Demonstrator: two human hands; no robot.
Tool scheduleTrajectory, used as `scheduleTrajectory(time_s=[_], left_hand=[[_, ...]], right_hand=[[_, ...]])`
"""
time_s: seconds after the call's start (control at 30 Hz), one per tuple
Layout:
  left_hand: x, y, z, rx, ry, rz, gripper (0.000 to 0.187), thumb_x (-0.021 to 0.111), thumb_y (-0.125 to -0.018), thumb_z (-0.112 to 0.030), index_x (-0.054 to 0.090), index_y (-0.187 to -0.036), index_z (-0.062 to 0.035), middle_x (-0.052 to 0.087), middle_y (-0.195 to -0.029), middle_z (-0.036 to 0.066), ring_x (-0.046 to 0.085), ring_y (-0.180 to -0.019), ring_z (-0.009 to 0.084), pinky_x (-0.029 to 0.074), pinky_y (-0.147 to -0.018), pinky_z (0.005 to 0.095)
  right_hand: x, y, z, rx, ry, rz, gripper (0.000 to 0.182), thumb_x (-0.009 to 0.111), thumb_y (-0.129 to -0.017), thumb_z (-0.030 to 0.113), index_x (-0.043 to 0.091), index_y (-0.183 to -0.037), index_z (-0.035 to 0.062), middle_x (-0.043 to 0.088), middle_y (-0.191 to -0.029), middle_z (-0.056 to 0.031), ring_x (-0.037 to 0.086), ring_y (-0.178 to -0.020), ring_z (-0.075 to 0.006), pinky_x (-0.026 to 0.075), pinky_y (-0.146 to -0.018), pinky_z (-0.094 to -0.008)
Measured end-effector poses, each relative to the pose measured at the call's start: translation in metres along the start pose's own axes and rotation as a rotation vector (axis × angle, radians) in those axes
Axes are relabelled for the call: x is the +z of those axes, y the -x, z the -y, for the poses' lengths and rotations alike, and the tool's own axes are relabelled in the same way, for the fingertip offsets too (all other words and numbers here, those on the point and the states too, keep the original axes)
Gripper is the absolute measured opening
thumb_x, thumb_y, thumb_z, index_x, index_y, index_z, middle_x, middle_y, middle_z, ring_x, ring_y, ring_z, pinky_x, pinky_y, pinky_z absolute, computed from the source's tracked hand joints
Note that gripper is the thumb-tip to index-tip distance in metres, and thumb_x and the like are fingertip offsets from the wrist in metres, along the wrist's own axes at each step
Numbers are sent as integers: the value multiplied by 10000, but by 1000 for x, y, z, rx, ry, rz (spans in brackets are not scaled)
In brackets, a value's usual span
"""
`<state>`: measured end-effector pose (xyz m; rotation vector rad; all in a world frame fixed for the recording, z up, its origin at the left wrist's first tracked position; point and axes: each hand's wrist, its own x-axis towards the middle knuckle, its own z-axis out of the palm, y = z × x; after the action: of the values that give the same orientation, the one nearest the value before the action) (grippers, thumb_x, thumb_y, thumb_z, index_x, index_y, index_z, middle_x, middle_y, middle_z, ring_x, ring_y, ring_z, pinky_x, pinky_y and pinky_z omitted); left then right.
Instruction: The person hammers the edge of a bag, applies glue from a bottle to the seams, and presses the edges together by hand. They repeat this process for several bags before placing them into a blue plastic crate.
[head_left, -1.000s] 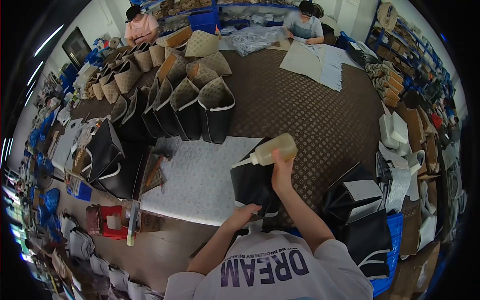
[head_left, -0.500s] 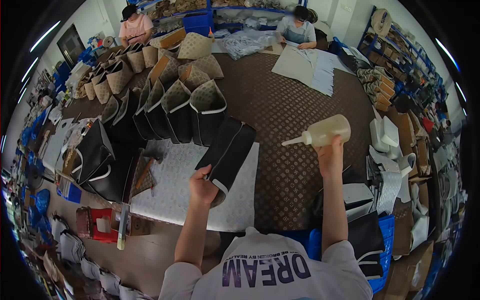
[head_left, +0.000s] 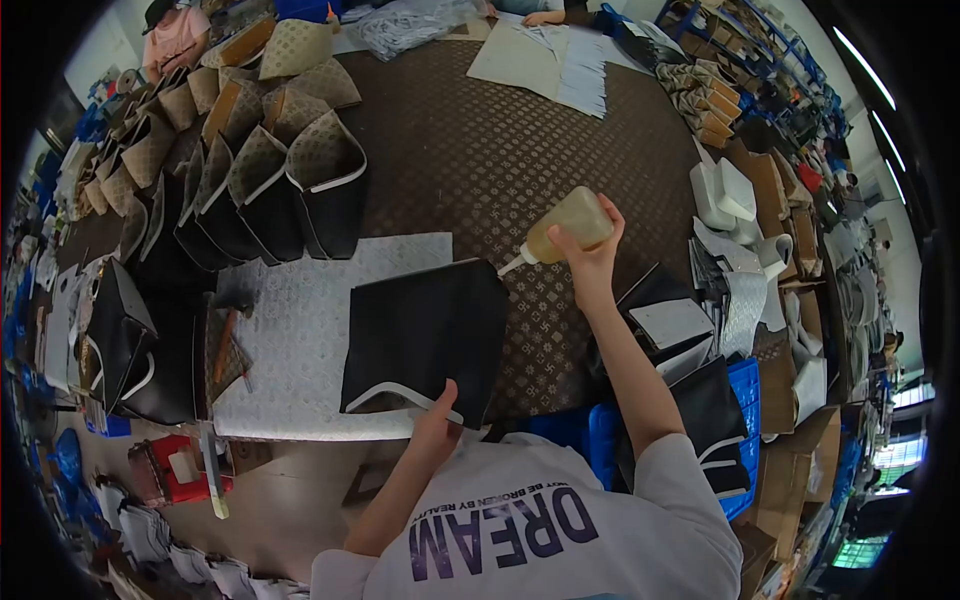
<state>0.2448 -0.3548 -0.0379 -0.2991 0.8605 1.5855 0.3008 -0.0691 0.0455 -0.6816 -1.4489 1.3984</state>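
My left hand [head_left: 436, 428] is closed on the near edge of a black bag piece [head_left: 430, 325], thumb on top, beside its curved white trim. The piece's broad dark face is turned up over a pale patterned sheet [head_left: 285, 375]. In my right hand [head_left: 592, 262] is a translucent squeeze bottle [head_left: 572, 228] with yellowish liquid, tilted down to the left. Its thin white nozzle points at the piece's far right corner, the tip right at the edge.
Black bag bodies with patterned linings [head_left: 330, 200] stand in rows at the left. A hammer [head_left: 228, 325] lies on the sheet's left side. White cut pieces [head_left: 540, 65] lie across the table, near another person's hand. Blue crates [head_left: 740, 400] with bag parts stand at the right.
The black bag piece has turned from its narrow seamed side to its broad face. My right hand has brought the bottle down and left, its nozzle now at the piece's corner. The view has shifted.
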Motion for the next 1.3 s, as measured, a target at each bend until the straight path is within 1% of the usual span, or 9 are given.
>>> scheduleTrajectory(time_s=[0.27,0.57,0.63,0.7,0.87,0.93,1.13,1.23,1.3], left_hand=[[4,9,3,-15,1,-165,436,516,-952,-367,533,-1200,-9,584,-1208,57,547,-1107,178,408,-962,331],[3,14,2,-33,37,-103,477,498,-956,-380,486,-1267,-19,527,-1289,57,496,-1180,185,374,-1010,336],[-34,-2,20,106,-402,-21,483,489,-957,-392,486,-1269,-24,532,-1282,51,493,-1182,185,371,-1016,331],[-42,-6,25,132,-492,9,478,480,-959,-402,495,-1261,-32,538,-1270,41,495,-1177,180,370,-1015,325],[-9,2,15,-85,29,-114,456,469,-961,-420,531,-1225,-53,553,-1243,13,507,-1153,160,377,-1000,312],[-6,3,15,-75,50,-89,456,467,-962,-424,533,-1226,-58,554,-1245,9,506,-1155,155,380,-996,310],[-5,4,16,-56,59,-61,472,464,-961,-430,525,-1240,-54,555,-1252,18,506,-1160,162,377,-1000,306],[-7,8,14,-47,47,-50,486,464,-961,-426,511,-1254,-41,540,-1275,31,493,-1182,166,367,-1016,311],[-10,9,12,-29,7,-52,502,458,-963,-428,494,-1272,-33,525,-1297,40,480,-1201,170,361,-1026,316]], right_hand=[[-2,10,-20,-3,-6,-58,845,810,-724,165,226,-1327,69,393,-1250,-123,455,-1161,-221,436,-960,-356],[12,16,-26,-113,93,-29,853,819,-706,148,234,-1324,78,392,-1255,-120,454,-1159,-223,423,-968,-356],[14,17,-29,-175,146,-18,854,818,-706,141,236,-1328,86,388,-1263,-120,451,-1165,-223,423,-971,-357],[17,20,-27,-182,171,3,856,816,-706,137,234,-1333,90,381,-1273,-123,449,-1172,-225,426,-971,-359],[26,21,-18,-151,248,35,862,814,-707,138,230,-1338,86,401,-1268,-133,465,-1164,-235,434,-964,-362],[27,18,-18,-143,281,28,862,815,-707,149,230,-1336,80,416,-1259,-141,477,-1153,-240,438,-956,-364],[16,16,-13,-13,267,-67,848,807,-727,216,232,-1328,52,445,-1226,-156,498,-1130,-247,446,-930,-366],[-6,18,-21,269,172,-124,827,792,-743,280,249,-1326,59,470,-1200,-144,514,-1118,-241,466,-915,-386],[-21,27,-15,485,93,-7,764,765,-769,312,288,-1311,61,483,-1184,-132,540,-1088,-235,497,-878,-398]])
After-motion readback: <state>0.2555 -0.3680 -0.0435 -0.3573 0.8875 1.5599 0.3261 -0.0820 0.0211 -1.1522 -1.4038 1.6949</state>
